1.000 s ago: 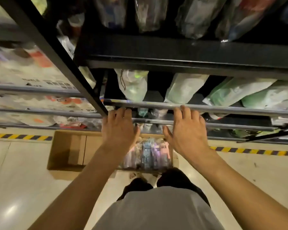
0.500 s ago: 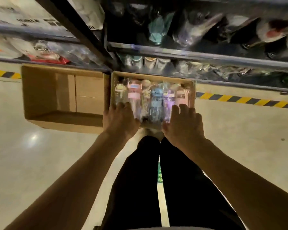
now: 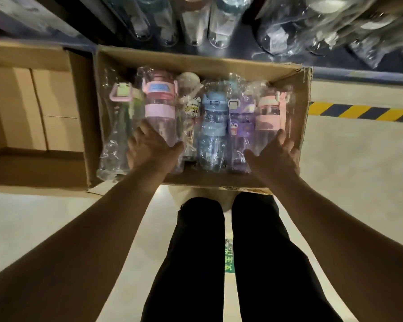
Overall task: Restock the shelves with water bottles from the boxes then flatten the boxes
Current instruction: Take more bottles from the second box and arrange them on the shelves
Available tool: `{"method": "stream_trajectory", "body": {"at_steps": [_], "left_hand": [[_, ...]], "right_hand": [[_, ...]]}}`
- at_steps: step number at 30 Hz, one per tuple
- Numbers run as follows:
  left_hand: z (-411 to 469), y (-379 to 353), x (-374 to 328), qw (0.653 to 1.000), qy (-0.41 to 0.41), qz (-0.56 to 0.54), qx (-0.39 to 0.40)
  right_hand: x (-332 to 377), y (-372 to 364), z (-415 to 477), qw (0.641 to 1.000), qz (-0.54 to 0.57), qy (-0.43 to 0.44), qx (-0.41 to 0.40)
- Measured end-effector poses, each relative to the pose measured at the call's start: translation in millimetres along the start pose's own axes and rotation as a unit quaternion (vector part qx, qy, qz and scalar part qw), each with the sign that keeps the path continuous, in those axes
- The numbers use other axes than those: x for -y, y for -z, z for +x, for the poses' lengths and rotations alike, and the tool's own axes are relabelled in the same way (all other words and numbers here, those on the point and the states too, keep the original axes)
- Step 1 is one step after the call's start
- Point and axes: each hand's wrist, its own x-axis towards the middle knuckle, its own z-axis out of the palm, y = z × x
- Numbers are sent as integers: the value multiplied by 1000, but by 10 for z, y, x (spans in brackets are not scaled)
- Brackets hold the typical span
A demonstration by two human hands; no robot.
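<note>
A: Tagging left hand [image 3: 149,149] first.

B: Reaching down into the open cardboard box [image 3: 299,126], lying over the lower body of the pink bottle [image 3: 159,105], with fingers close together and fairly straight, thumb sticking out sideways, pinching nothing.

A: Moving on to right hand [image 3: 277,154].

B: Hanging at the box's right end, just beside the peach-banded bottle [image 3: 269,112], with thumb spread wide and fingertips bending slightly near the wall. Touching or not, cannot tell.

A: Locating the water bottles [image 3: 241,117].

B: Lying side by side inside the box in clear wrap, caps pointing toward the shelf [image 3: 193,19], with the blue bottle [image 3: 213,122] lying between the hands.

A: Logging extras.

B: Sitting just left of it, a second cardboard box [image 3: 44,108]. Running along the floor at right, a yellow-black stripe [image 3: 358,111].
</note>
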Motion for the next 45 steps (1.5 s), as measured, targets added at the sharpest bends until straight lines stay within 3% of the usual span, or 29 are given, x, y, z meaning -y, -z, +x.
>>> {"method": "stream_trajectory", "body": {"at_steps": [14, 21, 27, 30, 33, 37, 45], "left_hand": [[483, -544, 21, 992, 65, -28, -105], [462, -626, 84, 981, -23, -184, -63], [501, -621, 130, 982, -40, -176, -54], [437, -631, 119, 978, -22, -201, -48], [270, -631, 96, 976, -21, -212, -46], [-76, -509, 33, 971, -37, -237, -19], [-1259, 527, -186, 955, -65, -288, -13]], "right_hand": [[-217, -516, 802, 991, 77, -89, -67], [-173, -653, 835, 976, 174, -84, -97], [-197, -685, 815, 985, 115, -74, -108], [-182, -624, 783, 982, 146, -94, -80], [-236, -549, 651, 983, 171, -55, -40], [-251, -314, 216, 961, 267, -65, -17], [-316, 606, -1127, 936, 342, 75, -14]]}}
